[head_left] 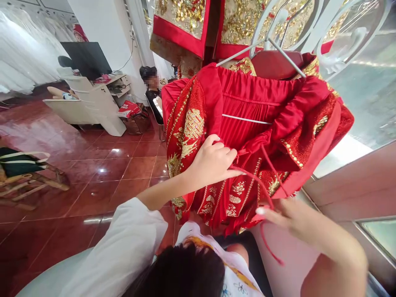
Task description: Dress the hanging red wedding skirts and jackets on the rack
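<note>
A red satin garment (250,88) with gold embroidery and beading hangs from a white wire hanger (284,57) in front of me. My left hand (213,159) is closed at the middle of the garment, with a thin red cord (255,177) coming out between its thumb and fingers. Lower and to the right, my right hand (278,212), a little blurred, pinches the same cord between thumb and fingers. The cord's loose end dangles below that hand. A gathered red knot or bow (253,144) shows just right of my left hand.
Gold-sequined panels with red borders (181,24) hang above. A white scrolled metal frame (309,33) stands behind the hanger, beside a glass pane. A seated person (151,88) is farther back, near a desk with a monitor (86,60). A wooden stool (27,177) is at left.
</note>
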The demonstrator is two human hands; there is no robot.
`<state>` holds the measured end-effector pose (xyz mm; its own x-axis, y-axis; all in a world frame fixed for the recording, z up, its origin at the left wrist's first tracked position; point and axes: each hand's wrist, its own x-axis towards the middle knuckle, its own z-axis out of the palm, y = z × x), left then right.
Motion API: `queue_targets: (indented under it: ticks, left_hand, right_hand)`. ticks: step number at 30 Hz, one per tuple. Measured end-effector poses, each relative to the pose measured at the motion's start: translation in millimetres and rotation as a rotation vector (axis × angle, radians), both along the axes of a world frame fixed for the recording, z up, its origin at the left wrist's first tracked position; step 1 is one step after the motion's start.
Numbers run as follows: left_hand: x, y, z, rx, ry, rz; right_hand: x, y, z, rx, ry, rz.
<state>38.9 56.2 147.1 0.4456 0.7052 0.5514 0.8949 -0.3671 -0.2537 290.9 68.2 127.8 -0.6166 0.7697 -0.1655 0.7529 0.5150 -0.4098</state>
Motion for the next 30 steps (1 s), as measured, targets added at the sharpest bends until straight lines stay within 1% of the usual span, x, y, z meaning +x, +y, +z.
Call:
queue_targets:
  ticks: [2, 3, 4, 6, 7, 8, 10, 11, 13, 14, 16, 18, 20, 21, 23, 25, 26, 28, 30]
  left_hand:
    - [0.3, 2.8, 0.7, -0.093, -0.027, 0.016]
    - [-1.5, 2.5, 1.8, -0.150, -0.029, -0.013]
    - [-4.3, 0.9, 3.1, -0.202, -0.031, -0.061]
    - [-10.0, -4.7, 5.8, -0.285, -0.046, -0.144]
    - [-11.9, -7.8, 6.5, -0.308, -0.062, -0.157]
    - [-12.6, -10.4, 6.3, -0.316, -0.082, -0.151]
    - [-10.4, -13.0, 3.4, -0.290, -0.122, -0.091]
    - [-8.1, -13.0, 0.8, -0.264, -0.135, -0.060]
    - [-3.1, -11.4, -5.0, -0.211, -0.156, -0.028]
    - [-1.2, -10.3, -7.7, -0.191, -0.167, -0.025]
    - [0.4, -8.5, -11.4, -0.157, -0.185, -0.035]
    - [-0.8, -8.2, -12.6, -0.122, -0.200, -0.052]
    - [-3.1, -9.5, -11.6, -0.082, -0.239, -0.092]
    - [-4.0, -10.6, -10.5, -0.059, -0.269, -0.123]
    - [-5.2, -12.5, -7.4, -0.007, -0.323, -0.197]
    - [-5.8, -13.0, -3.5, 0.053, -0.346, -0.276]
    - [-6.4, -12.5, -1.6, 0.074, -0.349, -0.316]
    - [-9.1, -10.9, 1.3, 0.103, -0.356, -0.385]
    - [-15.4, -11.0, 2.2, 0.118, -0.394, -0.411]
  right_hand:
    - [-17.9, -4.4, -10.5, -0.158, -0.220, 0.030]
    - [-23.6, -5.8, -12.5, -0.222, -0.257, 0.083]
    - [-26.9, -6.9, -12.1, -0.265, -0.234, 0.155]
    - [-29.9, -8.8, -6.3, -0.281, -0.031, 0.274]
    - [-32.1, -9.6, -2.7, -0.240, 0.104, 0.271]
    - [-36.3, -9.9, 0.0, -0.161, 0.236, 0.216]
    - [-52.1, -8.1, -0.5, 0.066, 0.443, 0.013]
    - [-62.7, -5.5, -4.1, 0.147, 0.514, -0.048]
    - [-83.9, 1.9, -15.7, 0.215, 0.616, -0.126]
    - [-92.4, 5.2, -21.9, 0.247, 0.640, -0.154]
    - [-102.4, 7.8, -30.3, 0.296, 0.614, -0.173]
    - [-103.1, 4.2, -30.8, 0.334, 0.559, -0.200]
    - [-97.9, -2.6, -25.4, 0.319, 0.591, -0.218]
    - [-94.6, -6.0, -22.1, 0.275, 0.654, -0.206]
    - [-89.7, -11.6, -17.6, 0.130, 0.816, -0.141]
    - [-88.7, -15.4, -17.5, 0.012, 0.944, -0.104]
    - [-89.6, -16.7, -18.8, -0.009, 0.983, -0.107]
    - [-92.9, -18.1, -21.9, -0.005, 1.040, -0.123]
    - [-96.4, -18.6, -23.7, -0.006, 1.086, -0.106]
